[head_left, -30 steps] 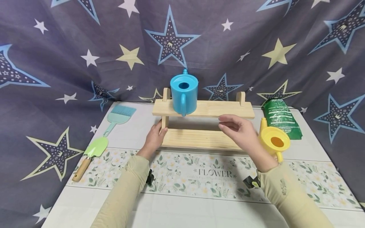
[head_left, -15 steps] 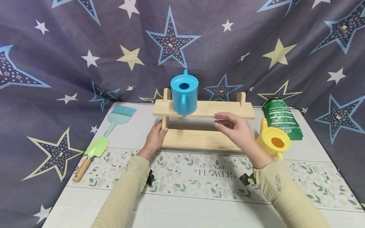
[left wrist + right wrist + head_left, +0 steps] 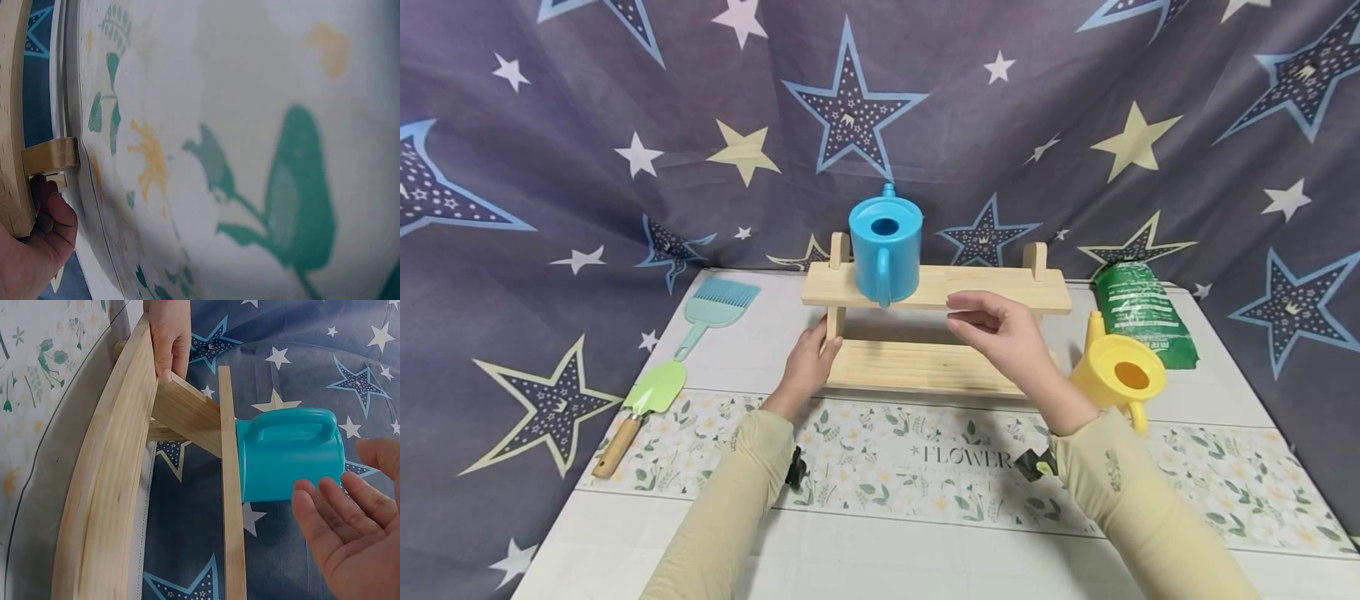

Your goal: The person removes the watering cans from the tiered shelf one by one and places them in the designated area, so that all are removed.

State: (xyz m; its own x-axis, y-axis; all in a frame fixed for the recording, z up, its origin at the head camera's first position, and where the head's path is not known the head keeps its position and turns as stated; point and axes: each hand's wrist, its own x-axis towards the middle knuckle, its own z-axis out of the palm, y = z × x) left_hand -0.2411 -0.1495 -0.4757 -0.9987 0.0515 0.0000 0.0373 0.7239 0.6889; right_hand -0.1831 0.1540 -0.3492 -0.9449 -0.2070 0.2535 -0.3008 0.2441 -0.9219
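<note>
A two-tier wooden shelf (image 3: 977, 279) stands at the middle of the table, with a blue watering can (image 3: 887, 262) upright on its upper board. My left hand (image 3: 805, 367) grips the shelf's left end beside the upright, fingers curled round the lower board (image 3: 11, 125) in the left wrist view. In front of the right half of the shelf is my right hand (image 3: 996, 329), holding nothing, its fingers loosely bent. From the right wrist, this hand (image 3: 350, 531) overlaps the edge of the watering can (image 3: 290, 456).
A yellow watering can (image 3: 1120, 371) stands right of the shelf, partly behind my right forearm. Behind it lies a green bag (image 3: 1142, 317). To the left are a teal brush (image 3: 718, 302) and a green trowel (image 3: 657, 388) with a wooden handle. A star-patterned curtain (image 3: 700, 100) hangs behind.
My right hand has moved left along the shelf front and slightly up. The left hand, the shelf and the blue watering can stay where they were.
</note>
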